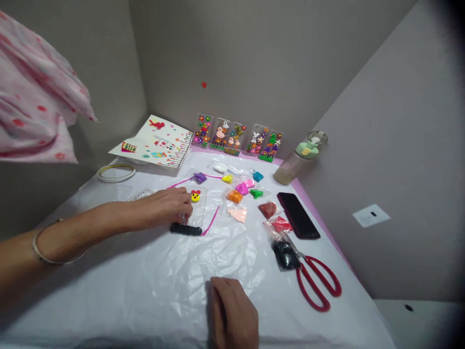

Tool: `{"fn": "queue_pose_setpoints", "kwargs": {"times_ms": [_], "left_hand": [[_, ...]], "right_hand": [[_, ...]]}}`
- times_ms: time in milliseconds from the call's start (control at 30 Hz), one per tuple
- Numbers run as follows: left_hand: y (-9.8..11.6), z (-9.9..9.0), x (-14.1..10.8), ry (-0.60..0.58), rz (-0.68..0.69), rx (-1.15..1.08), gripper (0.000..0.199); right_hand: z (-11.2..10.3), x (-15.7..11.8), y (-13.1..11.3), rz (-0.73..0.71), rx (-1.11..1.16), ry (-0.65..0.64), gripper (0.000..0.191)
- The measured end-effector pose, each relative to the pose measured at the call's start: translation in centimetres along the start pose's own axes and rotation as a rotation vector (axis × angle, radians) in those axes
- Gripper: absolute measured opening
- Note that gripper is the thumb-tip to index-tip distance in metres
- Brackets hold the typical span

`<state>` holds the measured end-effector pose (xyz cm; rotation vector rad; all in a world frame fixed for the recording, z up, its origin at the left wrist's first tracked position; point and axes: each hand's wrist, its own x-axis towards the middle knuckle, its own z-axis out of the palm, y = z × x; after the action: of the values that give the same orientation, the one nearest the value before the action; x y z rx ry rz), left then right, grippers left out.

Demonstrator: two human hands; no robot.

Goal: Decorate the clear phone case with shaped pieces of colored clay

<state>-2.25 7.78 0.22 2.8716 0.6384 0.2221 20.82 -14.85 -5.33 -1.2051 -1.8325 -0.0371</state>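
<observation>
My left hand (pixel 172 206) reaches over a clear phone case (pixel 201 208) lying on the white sheet. Its fingers are drawn together and point down at the case; whatever may be between the fingertips is hidden. On the case, a yellow clay face with red ears (pixel 196 197) sits near the top, and a thick strip of black clay (pixel 186 229) runs across the bottom end. Beside the case lies a thin pink stick (pixel 210 222). My right hand (pixel 236 312) rests curled near the front of the table, fingers closed, with nothing visible in it.
Several clay packets (pixel 234 196) lie right of the case. Beyond them are a phone (pixel 298 215), red-handled scissors (pixel 319 283) and a bottle (pixel 294 162). Several decorated cases (pixel 221 133) lean on the wall, beside an open notebook (pixel 156 143). A white ring (pixel 116 173) lies left.
</observation>
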Motion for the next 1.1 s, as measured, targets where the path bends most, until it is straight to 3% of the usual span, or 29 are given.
{"fn": "queue_pose_setpoints", "kwargs": {"times_ms": [500, 733, 1100], "left_hand": [[0.1, -0.8, -0.8, 0.048, -0.023, -0.006, 0.015], [0.6, -1.3, -1.3, 0.081, -0.076, 0.007, 0.021], [0.4, -0.7, -0.8, 0.088, -0.034, 0.025, 0.034]], "right_hand": [[-0.1, 0.4, -0.2, 0.005, -0.014, 0.007, 0.021], [-0.2, 0.5, -0.1, -0.001, -0.012, 0.001, 0.021], [-0.1, 0.2, -0.1, 0.006, -0.017, 0.01, 0.022]]}}
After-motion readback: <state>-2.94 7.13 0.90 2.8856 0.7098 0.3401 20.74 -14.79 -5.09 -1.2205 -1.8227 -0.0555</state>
